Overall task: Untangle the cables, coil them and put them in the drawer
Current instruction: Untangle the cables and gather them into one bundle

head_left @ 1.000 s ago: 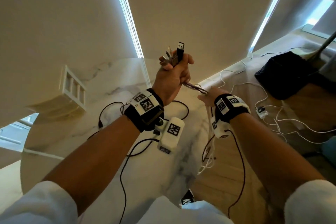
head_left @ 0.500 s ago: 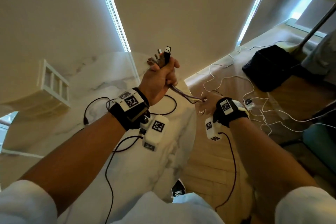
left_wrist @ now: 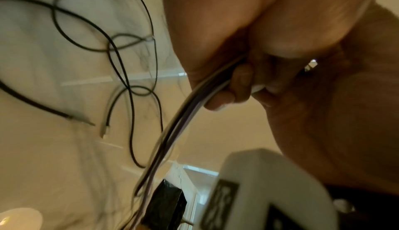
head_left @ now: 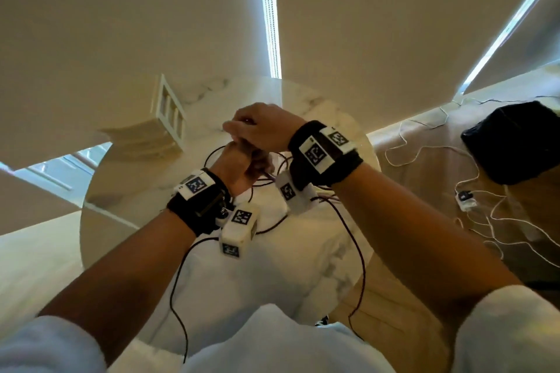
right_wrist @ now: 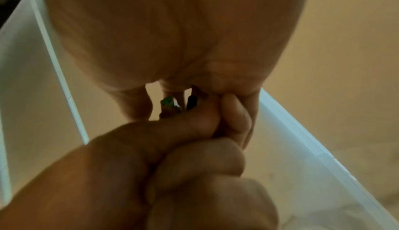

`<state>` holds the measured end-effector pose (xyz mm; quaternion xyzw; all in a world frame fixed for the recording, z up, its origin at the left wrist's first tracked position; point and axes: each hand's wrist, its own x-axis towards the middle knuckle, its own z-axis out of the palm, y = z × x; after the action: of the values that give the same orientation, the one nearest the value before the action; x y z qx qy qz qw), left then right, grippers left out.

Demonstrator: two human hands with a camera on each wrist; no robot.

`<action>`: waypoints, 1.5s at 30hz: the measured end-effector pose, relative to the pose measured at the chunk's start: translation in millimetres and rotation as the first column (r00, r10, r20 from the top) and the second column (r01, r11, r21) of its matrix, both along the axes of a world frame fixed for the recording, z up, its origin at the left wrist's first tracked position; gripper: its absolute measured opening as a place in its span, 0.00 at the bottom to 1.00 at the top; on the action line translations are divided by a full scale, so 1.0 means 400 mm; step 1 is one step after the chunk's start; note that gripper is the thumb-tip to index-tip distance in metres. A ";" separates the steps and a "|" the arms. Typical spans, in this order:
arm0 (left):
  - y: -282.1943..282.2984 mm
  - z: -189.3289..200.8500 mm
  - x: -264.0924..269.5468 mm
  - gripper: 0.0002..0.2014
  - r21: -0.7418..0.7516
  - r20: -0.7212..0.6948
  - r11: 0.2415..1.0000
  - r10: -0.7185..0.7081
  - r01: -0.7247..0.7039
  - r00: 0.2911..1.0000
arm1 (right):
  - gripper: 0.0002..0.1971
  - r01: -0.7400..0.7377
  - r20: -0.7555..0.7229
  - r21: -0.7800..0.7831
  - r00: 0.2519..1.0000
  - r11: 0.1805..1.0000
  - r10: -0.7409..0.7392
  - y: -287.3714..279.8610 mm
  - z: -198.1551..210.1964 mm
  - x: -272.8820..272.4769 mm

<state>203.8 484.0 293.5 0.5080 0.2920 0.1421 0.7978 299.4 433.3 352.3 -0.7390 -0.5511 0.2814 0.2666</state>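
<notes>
The bundle of cables (left_wrist: pixel 190 107) is in your left hand (head_left: pixel 239 166), above the round marble table (head_left: pixel 127 191). In the left wrist view your fingers (left_wrist: pixel 235 83) are curled around several thin strands, white, grey and purple ones, which leave the fist together and hang down. Your right hand (head_left: pixel 260 127) lies on top of the left hand and touches it. Its fingers are bent downward over the top of the bundle, and in the right wrist view they pinch the ends of the cables (right_wrist: pixel 170 105) there, where something green and something black shows between the fingertips. What exactly these ends are, you cannot tell, because the picture is blurred.

Under your hands some loose black cables (left_wrist: pixel 121 58) lie in loops on the table, with two free ends near each other. A white rack with slots (head_left: pixel 169 118) stands at the far left part of the table. On the wooden floor to your right there are thin white wires (head_left: pixel 430 154), a small white box (head_left: pixel 465 198) and a black bag (head_left: pixel 515 139).
</notes>
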 end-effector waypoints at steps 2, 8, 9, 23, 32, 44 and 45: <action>0.033 -0.007 -0.054 0.15 0.015 -0.038 0.998 0.067 -0.067 0.997 | 0.17 -0.060 0.027 0.014 0.998 0.998 0.060 0.037 -0.011 -0.060; 0.109 -0.041 -0.212 0.12 0.105 -0.152 0.953 0.297 -0.283 0.943 | 0.19 -0.299 -0.015 -0.024 0.954 0.954 0.298 0.123 -0.058 -0.201; 0.120 -0.045 -0.239 0.13 0.104 -0.160 0.952 0.301 -0.287 0.940 | 0.19 -0.336 -0.080 -0.023 0.939 0.942 0.333 0.138 -0.061 -0.218; 0.258 -0.124 -0.497 0.10 -0.069 -0.179 0.887 0.440 -0.457 0.880 | 0.22 -0.022 -0.054 -0.316 0.999 0.949 0.005 0.322 -0.423 -0.222; 0.285 -0.132 -0.537 0.10 -0.125 -0.204 0.847 0.488 -0.517 0.849 | 0.20 -0.045 0.184 -0.379 0.975 0.924 0.123 0.399 -0.490 -0.190; 0.288 -0.139 -0.515 0.05 -0.068 -0.227 0.854 0.490 -0.515 0.842 | 0.13 -0.178 0.440 -0.290 0.848 0.940 0.297 0.369 -0.493 -0.159; 0.286 -0.134 -0.511 0.05 -0.069 -0.223 0.856 0.487 -0.512 0.844 | 0.16 -0.187 0.411 -0.335 0.853 0.923 0.322 0.362 -0.490 -0.152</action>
<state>-0.6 598.6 240.0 0.3745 0.5002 0.2754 0.7305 238.7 577.9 156.3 -0.7343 -0.6458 0.2081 -0.0195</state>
